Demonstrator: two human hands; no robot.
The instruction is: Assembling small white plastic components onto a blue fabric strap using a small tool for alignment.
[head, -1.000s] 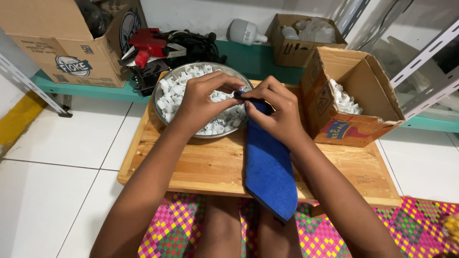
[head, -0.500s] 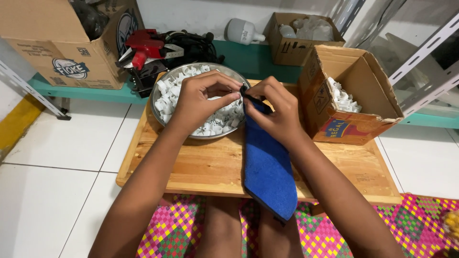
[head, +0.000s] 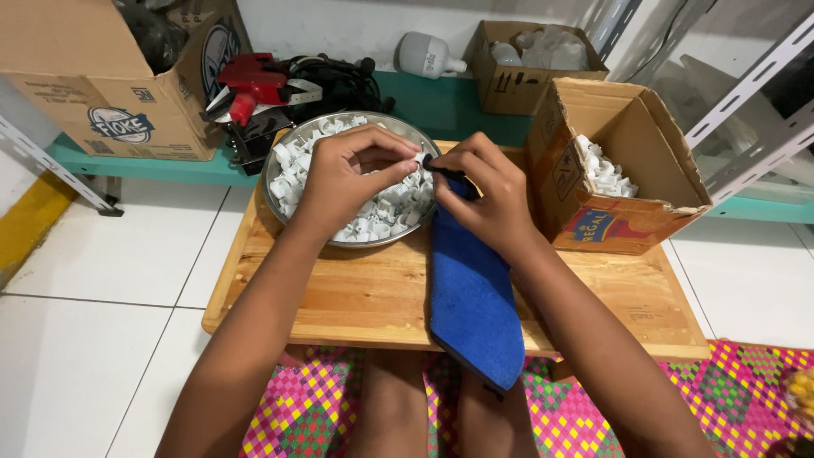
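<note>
Wooden low table (head: 373,297), pale plank top, bearing all the work; we sit at its near edge over a bright woven mat (head: 585,416). Large brown carton (head: 93,76) at far left on the teal ledge, a round blue-and-white label on its side, dark goods inside. Open brown carton (head: 627,161) at the table's right end, flaps up, a red, yellow and blue label low on its front, small white plastic clips (head: 604,170) heaped within. Smaller brown carton (head: 517,64) at the back, holding pale bulbs, a loose white bulb (head: 428,58) just beside it. Round metal bowl (head: 292,208) at table centre, filled with the same white clips. Blue cloth strip (head: 475,297) running from the bowl's rim across the table and over its near edge. Our left hand (head: 343,174) is pinched on one small white clip (head: 418,158) over the bowl; our right hand (head: 483,191) grips the strip's top end and a small dark piece, perhaps a nail, which we cannot make out clearly. For this step we judge it best to keep both hands close over the bowl, steady the clip between fingertips, and line the two pieces up squarely before pressing.
</note>
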